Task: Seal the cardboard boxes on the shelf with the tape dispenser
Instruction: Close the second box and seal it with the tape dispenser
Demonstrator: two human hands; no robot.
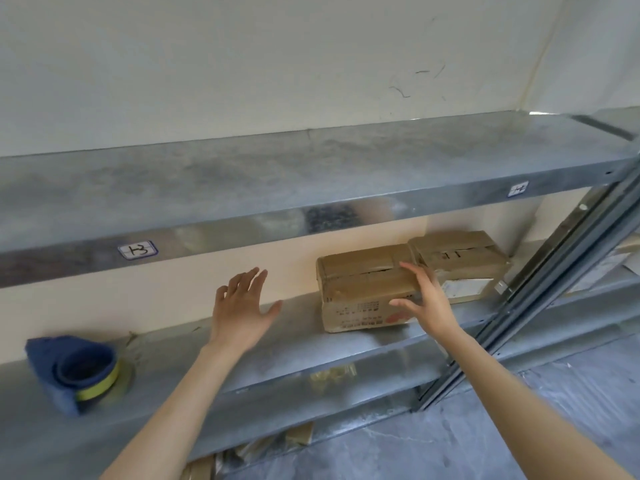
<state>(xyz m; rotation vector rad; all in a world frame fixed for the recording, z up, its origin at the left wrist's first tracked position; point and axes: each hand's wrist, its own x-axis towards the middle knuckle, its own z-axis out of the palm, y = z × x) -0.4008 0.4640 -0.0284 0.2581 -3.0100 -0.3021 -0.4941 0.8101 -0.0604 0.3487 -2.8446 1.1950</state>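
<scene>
Metal shelf [242, 220], edge label [137, 250] reading "13", left hand [239, 306] spread, holding nothing, right hand [427, 299] thumb and fingers clasping cardboard box [360, 289], print illegible.

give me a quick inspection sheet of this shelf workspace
surface: metal shelf, bare near the hands
job's things: nearer box, top seam gaping; farther box at its right; blue tape dispenser far left, same shelf
clutter: blurred brownish items below the shelf
hands: left hand open above shelf; right hand grips nearer box's right end
cables: nothing seen
surroundings: pale wall, grey floor, label 13 on upper shelf edge
</scene>
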